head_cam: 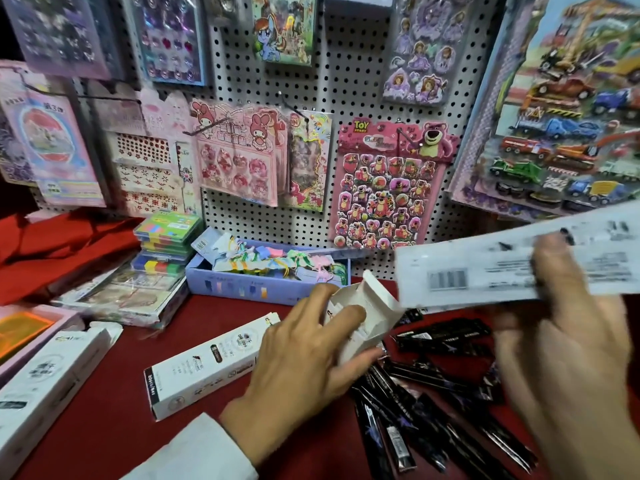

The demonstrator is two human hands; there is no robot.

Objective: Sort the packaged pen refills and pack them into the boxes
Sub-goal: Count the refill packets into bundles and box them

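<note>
Red cloth [104,427] | left hand [304,355] grips open box [363,317] | right hand [561,341] holds white pack [485,271]

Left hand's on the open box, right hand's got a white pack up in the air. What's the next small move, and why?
Probably bring the white pack down and line one end up with the open box. The left hand grips that box with its flap up, while the right hand holds the pack raised and crosswise, clear of the opening. The black refill packs lie loose on the table.

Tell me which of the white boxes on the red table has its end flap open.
The white box gripped by the left hand: its end flap stands up. The white box beside it lies flat with no flap raised.
</note>
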